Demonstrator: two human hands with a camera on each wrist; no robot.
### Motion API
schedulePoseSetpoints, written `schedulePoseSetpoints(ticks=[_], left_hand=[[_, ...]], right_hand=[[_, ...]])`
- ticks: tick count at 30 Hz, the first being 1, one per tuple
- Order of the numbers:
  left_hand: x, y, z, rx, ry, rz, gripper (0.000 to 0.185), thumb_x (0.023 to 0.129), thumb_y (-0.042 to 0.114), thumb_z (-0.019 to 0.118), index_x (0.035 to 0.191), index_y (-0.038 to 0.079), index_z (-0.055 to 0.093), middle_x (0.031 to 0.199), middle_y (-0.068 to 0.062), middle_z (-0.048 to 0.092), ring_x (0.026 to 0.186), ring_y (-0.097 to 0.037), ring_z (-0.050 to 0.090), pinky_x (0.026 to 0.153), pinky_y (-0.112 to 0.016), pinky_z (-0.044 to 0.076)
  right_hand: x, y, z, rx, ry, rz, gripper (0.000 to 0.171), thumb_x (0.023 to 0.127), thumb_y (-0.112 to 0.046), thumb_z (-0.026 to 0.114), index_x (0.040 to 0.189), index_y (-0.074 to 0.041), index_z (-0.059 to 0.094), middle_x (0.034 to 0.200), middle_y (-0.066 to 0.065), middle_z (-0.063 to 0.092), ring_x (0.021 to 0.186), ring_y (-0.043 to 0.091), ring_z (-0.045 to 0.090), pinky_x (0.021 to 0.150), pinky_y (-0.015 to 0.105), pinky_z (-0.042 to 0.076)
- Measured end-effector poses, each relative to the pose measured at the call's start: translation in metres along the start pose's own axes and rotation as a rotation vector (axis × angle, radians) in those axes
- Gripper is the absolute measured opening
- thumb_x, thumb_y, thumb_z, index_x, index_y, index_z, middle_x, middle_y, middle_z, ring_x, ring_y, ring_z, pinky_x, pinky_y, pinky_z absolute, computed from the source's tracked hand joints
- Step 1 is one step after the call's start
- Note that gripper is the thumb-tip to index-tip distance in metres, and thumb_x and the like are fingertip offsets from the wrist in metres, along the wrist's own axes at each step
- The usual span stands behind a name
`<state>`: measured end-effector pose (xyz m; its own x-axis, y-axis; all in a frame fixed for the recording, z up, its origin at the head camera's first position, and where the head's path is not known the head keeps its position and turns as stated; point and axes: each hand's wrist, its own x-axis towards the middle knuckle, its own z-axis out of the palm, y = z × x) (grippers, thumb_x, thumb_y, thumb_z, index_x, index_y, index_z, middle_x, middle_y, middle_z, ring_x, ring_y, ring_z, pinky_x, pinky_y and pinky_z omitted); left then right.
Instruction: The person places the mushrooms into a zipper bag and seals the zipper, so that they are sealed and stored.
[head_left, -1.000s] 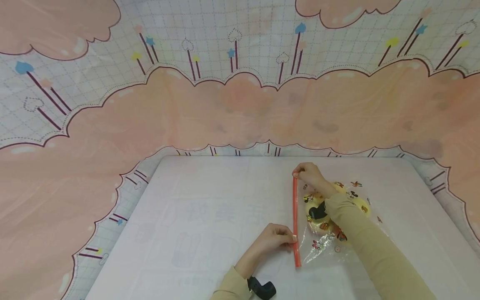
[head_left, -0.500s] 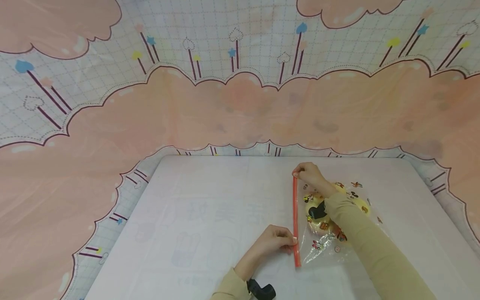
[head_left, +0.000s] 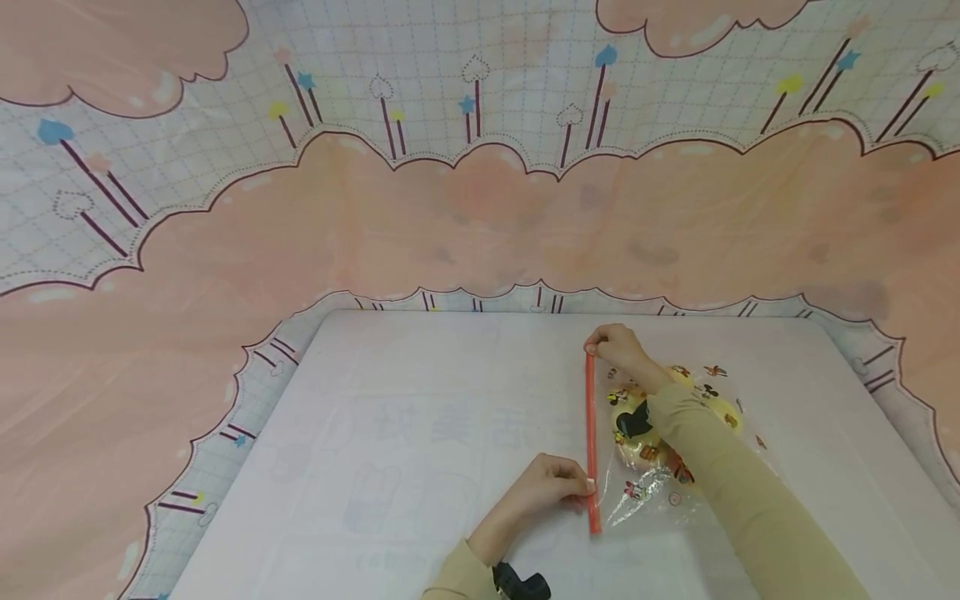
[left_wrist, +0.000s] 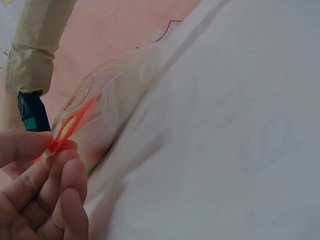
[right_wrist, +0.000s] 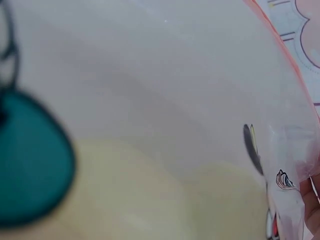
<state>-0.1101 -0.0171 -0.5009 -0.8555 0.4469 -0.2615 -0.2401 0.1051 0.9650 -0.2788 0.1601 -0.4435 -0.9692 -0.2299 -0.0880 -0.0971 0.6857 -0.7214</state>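
Note:
A clear slider zip bag [head_left: 652, 500] with cartoon prints lies at the table's right, its red zip strip [head_left: 590, 417] along the left edge. Inside are rounded pale yellow things [head_left: 727, 414], partly covered by the right sleeve. My left hand [head_left: 551, 483] pinches the small white slider [head_left: 591, 487] low on the strip between thumb and index finger. My right hand [head_left: 618, 346] pinches the strip's far end. In the left wrist view, the red strip edges [left_wrist: 75, 120] stand apart beyond my left fingers. The right wrist view shows the bag's film close up, with blurred yellow shapes [right_wrist: 125, 195] behind it.
The bag lies on a white-covered table [head_left: 420, 417]. Behind it hangs a patterned pink and white cloth [head_left: 480, 225]. Black wrist devices [head_left: 521, 583] sit on both wrists, and the right sleeve [head_left: 735, 483] stretches over the bag.
My left hand has slid a little way toward the near end of the strip, with the slider in its fingers. My right hand and the bag have stayed in place.

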Motion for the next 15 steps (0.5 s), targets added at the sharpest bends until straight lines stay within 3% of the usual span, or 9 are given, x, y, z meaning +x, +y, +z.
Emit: schedulePoseSetpoints(ticks=[15], left_hand=[[-0.0048,-0.0029,0.001,0.018,0.006,0.003,0.019,0.084,0.004,0.068,0.086,-0.014,0.067,0.066,-0.008,0.064,0.052,-0.007,0.055,0.053,-0.017,0.046]], right_hand=[[0.0033,-0.0002,0.0037,-0.011,0.001,0.02,0.022,0.094,-0.012,0.055,0.101,0.005,0.066,0.104,0.022,0.065,0.09,0.027,0.055,0.079,0.038,0.046]])
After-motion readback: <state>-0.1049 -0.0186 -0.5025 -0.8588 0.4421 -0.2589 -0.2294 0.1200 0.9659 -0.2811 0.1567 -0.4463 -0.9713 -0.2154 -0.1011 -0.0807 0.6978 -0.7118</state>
